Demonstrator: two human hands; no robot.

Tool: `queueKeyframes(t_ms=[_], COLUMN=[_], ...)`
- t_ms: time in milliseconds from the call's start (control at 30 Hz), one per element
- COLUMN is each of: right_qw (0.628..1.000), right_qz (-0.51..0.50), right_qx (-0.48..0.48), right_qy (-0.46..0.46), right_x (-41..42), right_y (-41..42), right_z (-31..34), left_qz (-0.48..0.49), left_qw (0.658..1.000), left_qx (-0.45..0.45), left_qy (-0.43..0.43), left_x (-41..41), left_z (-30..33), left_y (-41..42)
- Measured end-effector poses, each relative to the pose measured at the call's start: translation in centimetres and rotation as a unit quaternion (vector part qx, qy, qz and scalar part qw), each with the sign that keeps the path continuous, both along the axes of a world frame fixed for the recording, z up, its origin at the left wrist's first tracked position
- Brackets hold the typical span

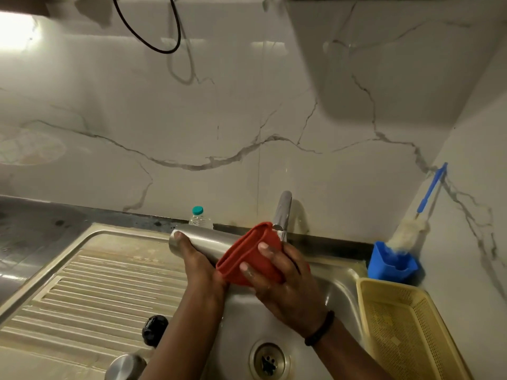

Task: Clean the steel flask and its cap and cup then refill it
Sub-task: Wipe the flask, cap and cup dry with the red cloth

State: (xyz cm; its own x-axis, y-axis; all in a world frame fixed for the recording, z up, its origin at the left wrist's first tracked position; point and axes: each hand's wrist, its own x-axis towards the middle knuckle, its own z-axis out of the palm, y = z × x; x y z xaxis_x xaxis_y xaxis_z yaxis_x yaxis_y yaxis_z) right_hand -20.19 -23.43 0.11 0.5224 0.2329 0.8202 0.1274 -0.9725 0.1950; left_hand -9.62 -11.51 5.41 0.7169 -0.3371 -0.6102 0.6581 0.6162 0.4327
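Closest to the viewer, two bare forearms reach forward over a steel sink point(340, 294). Fingers point(178, 237) of the left hand point(200, 267) curl around the base end of a steel flask point(203, 242), grasping it; the thumb tip presses near the flask's rounded bottom. Fingers point(264, 246) of the right hand point(285, 281) are wrapped around a folded red cloth point(247, 253), clamping it against the other end of the flask. That flask lies roughly level, held in the air above the sink basin, just in front of the steel tap point(282, 212).

A dark band point(321, 329) circles the right wrist. Below the hands sits the round drain point(270, 359). On the ribbed drainboard point(96, 283) to the left rest a black cap point(155, 329) and, at the bottom edge, a steel cup point(124, 367). A small water bottle point(200, 218) with a teal lid stands against the marble wall behind. On the right are a yellow plastic basket point(406, 325) and a blue holder point(392, 263) with a long bottle brush point(411, 229) leaning in it.
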Motion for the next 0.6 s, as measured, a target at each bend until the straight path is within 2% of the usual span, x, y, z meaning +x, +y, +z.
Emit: queueKeyframes(t_ms=[100, 200, 267, 367, 400, 500, 600], right_qw=[0.996, 0.973, 0.929, 0.832, 0.816, 0.797, 0.793], right_qz=[0.01, -0.05, -0.076, -0.05, -0.047, -0.045, -0.03], right_qx=[0.086, 0.216, 0.352, 0.55, 0.575, 0.601, 0.608], right_qy=[-0.017, -0.062, -0.078, -0.052, -0.04, -0.019, -0.02], right_x=[0.5, 1.3, 1.9, 1.9, 1.8, 1.3, 0.8], right_y=[0.4, 1.6, 2.8, 4.1, 4.2, 3.3, 1.5], right_z=[1.1, 1.8, 2.1, 2.5, 2.6, 3.8, 5.7], left_qz=[0.029, 0.055, 0.063, 0.073, 0.065, 0.009, -0.056], left_qw=[0.998, 0.995, 0.992, 0.984, 0.981, 0.97, 0.939], left_qx=[-0.045, -0.043, -0.039, -0.04, -0.037, 0.001, 0.16], left_qy=[-0.022, -0.073, -0.105, -0.16, -0.181, -0.243, -0.299], left_x=[0.2, 0.4, 0.5, 0.4, 0.4, 0.6, 0.2], left_z=[0.5, 1.0, 1.0, 0.3, 0.0, -1.2, -2.5], left_y=[-0.5, -1.0, -1.1, -0.8, -0.6, 0.0, 0.1])
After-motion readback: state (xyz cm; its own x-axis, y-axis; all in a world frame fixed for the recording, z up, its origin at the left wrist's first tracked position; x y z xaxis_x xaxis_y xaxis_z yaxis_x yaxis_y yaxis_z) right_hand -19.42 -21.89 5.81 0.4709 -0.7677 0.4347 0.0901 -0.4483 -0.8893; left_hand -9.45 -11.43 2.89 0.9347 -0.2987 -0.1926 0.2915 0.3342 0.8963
